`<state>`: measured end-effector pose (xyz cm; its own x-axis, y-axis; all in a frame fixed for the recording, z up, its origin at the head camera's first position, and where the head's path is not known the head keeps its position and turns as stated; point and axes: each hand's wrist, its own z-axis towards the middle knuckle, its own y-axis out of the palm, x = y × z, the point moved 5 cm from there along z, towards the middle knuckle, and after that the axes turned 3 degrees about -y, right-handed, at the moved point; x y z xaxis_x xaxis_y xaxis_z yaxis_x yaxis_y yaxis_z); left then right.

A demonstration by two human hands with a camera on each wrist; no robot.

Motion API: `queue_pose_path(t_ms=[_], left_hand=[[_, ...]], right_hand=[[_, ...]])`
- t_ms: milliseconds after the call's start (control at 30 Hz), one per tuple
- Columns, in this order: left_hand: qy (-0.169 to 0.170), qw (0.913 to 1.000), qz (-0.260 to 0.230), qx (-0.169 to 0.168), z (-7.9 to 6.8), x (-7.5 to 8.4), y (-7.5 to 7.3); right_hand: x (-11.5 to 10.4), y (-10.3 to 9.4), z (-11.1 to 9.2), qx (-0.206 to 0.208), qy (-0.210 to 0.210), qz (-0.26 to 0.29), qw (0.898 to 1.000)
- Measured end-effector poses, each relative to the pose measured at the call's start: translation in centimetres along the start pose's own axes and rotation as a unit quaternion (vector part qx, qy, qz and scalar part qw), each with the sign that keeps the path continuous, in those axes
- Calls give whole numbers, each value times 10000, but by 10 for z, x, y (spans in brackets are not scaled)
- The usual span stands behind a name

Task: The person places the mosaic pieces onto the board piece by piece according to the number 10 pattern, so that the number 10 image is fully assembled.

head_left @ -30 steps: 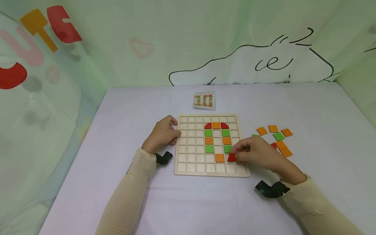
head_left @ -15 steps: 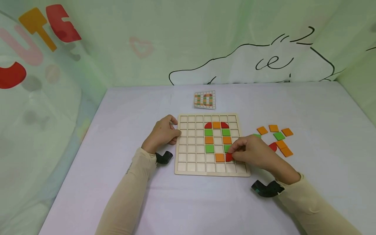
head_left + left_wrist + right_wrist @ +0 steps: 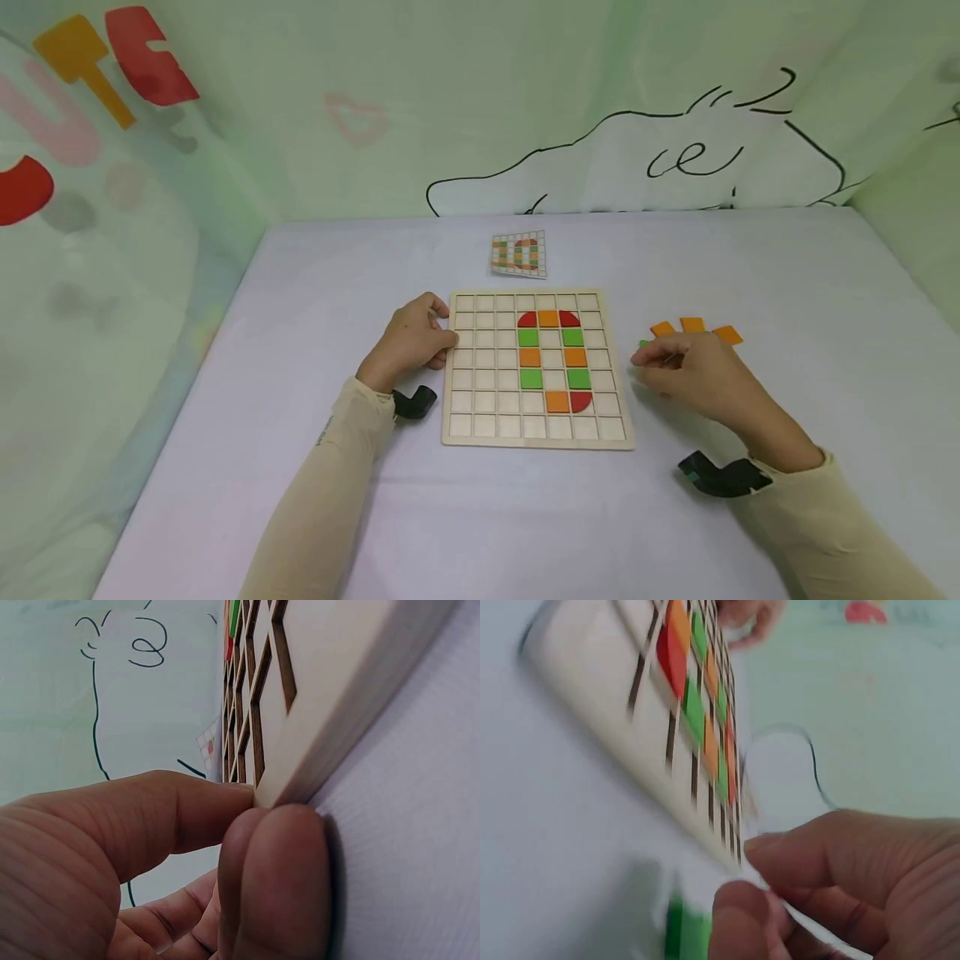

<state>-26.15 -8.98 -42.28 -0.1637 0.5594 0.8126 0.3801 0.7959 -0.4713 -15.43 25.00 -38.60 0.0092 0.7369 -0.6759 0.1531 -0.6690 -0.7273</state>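
Observation:
A wooden grid board (image 3: 486, 427) lies on the table, with orange, green and red tiles set in a ring on its right half. At the ring's lower right, a red quarter-round tile (image 3: 581, 402) sits flat in its cell beside an orange tile (image 3: 557, 402). My left hand (image 3: 408, 342) pinches the board's left edge, the thumb (image 3: 202, 810) on top and fingertips against the side. Off the board's right edge, my right hand (image 3: 697, 373) hovers with loosely bent fingers and holds nothing. Below its fingertips in the right wrist view is a green tile (image 3: 688, 930).
Loose orange tiles (image 3: 692, 323) lie beyond my right hand, which hides other pieces there. A pattern card (image 3: 519, 254) rests behind the board. Printed curtains (image 3: 360, 50) rise at the table's back and sides. A black wrist device (image 3: 723, 477) hangs below my right wrist.
My right hand has let go of the red quarter-round tile, now in its cell, and moved right off the board to the loose tiles. The left hand keeps its grip on the edge.

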Motion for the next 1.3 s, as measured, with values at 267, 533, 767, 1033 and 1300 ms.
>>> queue_pose_path(t_ms=[267,533,767,1033,1300], left_hand=[[-35,10000,24,75,-3,-1,-7],[-52,9999,-50,114,-4,-2,-8],[30,10000,-29,79,-1,1,-4],[11,10000,-24,81,1,0,-3],[34,10000,9,52,0,0,-1]], right_hand=[[41,-25,-6,120,629,-588,9962],[45,-22,-1,296,743,-904,9927],[42,-25,2,372,658,-1110,9909],[37,-24,6,339,386,-1289,9903],[33,-21,9,450,288,-1207,9913]])
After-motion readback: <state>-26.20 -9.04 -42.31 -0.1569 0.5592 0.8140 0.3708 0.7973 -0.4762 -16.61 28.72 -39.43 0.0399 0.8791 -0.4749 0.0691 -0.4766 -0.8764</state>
